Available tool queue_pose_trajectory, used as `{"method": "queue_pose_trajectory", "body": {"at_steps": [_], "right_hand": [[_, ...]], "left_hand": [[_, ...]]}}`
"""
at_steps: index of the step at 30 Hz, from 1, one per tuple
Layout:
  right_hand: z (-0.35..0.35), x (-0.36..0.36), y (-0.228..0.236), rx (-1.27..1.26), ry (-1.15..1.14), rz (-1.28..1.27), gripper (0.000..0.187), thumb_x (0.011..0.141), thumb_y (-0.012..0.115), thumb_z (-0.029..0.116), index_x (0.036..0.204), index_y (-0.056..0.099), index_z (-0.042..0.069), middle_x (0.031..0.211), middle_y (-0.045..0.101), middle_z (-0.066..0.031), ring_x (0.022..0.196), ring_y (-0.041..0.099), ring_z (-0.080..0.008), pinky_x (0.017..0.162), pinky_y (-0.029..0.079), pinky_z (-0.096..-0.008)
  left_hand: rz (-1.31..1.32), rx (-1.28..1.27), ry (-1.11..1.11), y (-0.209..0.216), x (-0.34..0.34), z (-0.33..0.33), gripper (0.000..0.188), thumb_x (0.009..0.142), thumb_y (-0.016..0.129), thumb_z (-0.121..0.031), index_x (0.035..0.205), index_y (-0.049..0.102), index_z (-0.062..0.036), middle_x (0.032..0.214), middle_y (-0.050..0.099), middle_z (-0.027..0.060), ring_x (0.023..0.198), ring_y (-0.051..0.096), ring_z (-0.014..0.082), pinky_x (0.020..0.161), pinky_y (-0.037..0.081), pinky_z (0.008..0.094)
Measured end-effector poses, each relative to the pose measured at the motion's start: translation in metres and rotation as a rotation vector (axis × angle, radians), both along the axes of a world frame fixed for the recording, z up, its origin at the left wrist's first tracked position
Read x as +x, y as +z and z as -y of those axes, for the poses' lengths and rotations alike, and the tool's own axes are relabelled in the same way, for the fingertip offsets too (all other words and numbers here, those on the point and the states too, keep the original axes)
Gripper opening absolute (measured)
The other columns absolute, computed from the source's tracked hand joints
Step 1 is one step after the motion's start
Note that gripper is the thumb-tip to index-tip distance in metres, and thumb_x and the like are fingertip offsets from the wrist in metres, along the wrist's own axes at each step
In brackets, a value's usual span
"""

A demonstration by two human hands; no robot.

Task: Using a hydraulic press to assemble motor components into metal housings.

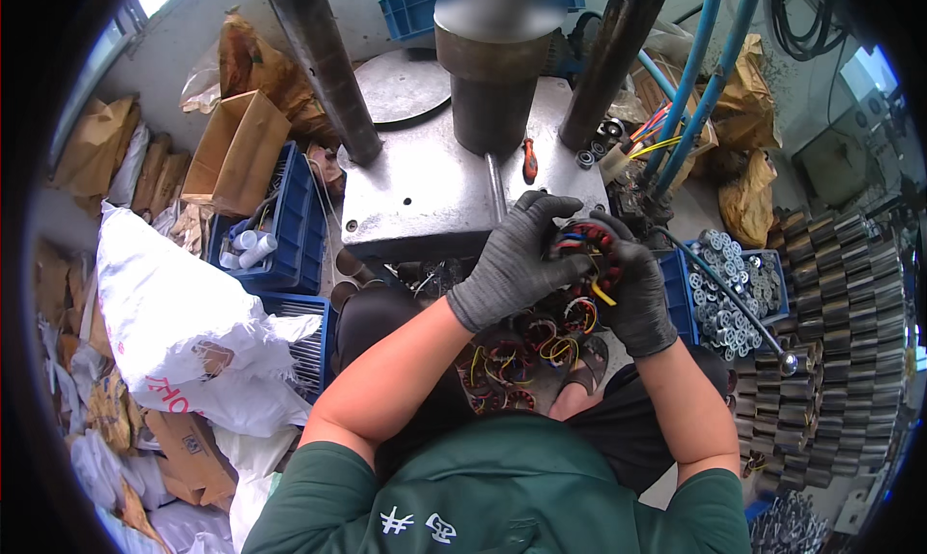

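Both my hands wear dark grey gloves and meet in front of the press. Between them is a motor stator (590,243) with red windings and yellow, blue and red lead wires. My left hand (521,259) grips its left side, with the fingers bent over it. Around the right side curls my right hand (635,298); its fingers partly hide the stator. More stators (521,351) with coloured leads lie below, between my legs. Beyond my hands, a screwdriver (530,161) with a red-orange handle and a steel rod (496,187) rest on the metal press bed (415,192).
A thick press ram (494,90) stands between two steel columns (323,66). At right are a blue crate (681,298) of small metal parts, a ball-ended lever (788,363) and stacked metal cylinders (811,341). White sacks (183,312) and blue crates (307,235) crowd the left.
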State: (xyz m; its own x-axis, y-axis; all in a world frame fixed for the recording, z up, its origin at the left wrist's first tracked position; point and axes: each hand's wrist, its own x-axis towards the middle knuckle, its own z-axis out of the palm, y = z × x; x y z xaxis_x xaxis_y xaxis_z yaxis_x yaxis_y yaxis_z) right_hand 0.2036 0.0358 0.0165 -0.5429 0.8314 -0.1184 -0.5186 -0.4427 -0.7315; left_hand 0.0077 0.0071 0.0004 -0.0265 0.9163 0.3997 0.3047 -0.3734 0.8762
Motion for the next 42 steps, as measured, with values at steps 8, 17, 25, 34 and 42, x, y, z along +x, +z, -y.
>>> {"method": "queue_pose_trajectory", "body": {"at_steps": [8,17,25,34,42], "right_hand": [[-0.003,0.009,0.009,-0.071,0.103,-0.49,0.08,0.085,0.064,0.024,0.157,0.039,-0.001,0.143,0.059,-0.0253,0.132,0.059,-0.0387,0.114,0.048,-0.0524],[0.008,-0.004,0.006,0.13,0.11,-0.347,0.081,0.099,0.064,0.038,0.162,0.031,0.001,0.146,0.056,-0.0219,0.133,0.059,-0.0356,0.115,0.048,-0.0503],[0.009,0.0,0.0,0.333,0.014,0.14,0.075,0.102,0.065,0.041,0.161,0.036,0.004,0.156,0.05,-0.0145,0.146,0.046,-0.0312,0.125,0.033,-0.0481],[0.014,-0.004,-0.006,0.387,0.014,-0.039,0.105,0.091,0.078,0.051,0.168,0.017,0.015,0.162,0.04,-0.019,0.146,0.046,-0.032,0.122,0.039,-0.0453],[0.016,-0.011,0.004,0.217,-0.077,0.142,0.074,0.098,0.071,0.026,0.16,0.035,0.009,0.144,0.056,-0.0153,0.129,0.057,-0.0243,0.11,0.05,-0.0407]], "left_hand": [[-0.146,0.429,-0.134,0.016,-0.002,0.015,0.103,0.063,0.095,-0.03,0.153,0.048,-0.0115,0.148,0.05,0.0183,0.135,0.051,0.0394,0.114,0.045,0.0483],[-0.207,0.535,0.036,0.006,0.006,0.017,0.112,0.059,0.098,-0.026,0.155,0.043,-0.0101,0.146,0.051,0.0186,0.132,0.054,0.0398,0.111,0.046,0.0492],[-0.034,0.205,0.08,-0.006,0.007,0.014,0.118,0.054,0.102,-0.031,0.154,0.042,-0.0075,0.134,0.052,0.0178,0.126,0.057,0.0362,0.111,0.049,0.0448],[0.197,0.133,-0.066,-0.018,0.015,0.012,0.12,0.062,0.102,-0.015,0.157,0.03,-0.0139,0.141,0.055,0.0121,0.131,0.059,0.0254,0.111,0.053,0.042],[0.063,0.179,-0.027,-0.01,0.011,0.014,0.111,0.057,0.104,-0.02,0.149,0.042,-0.0111,0.137,0.055,0.0119,0.128,0.058,0.0256,0.108,0.053,0.042]]}}
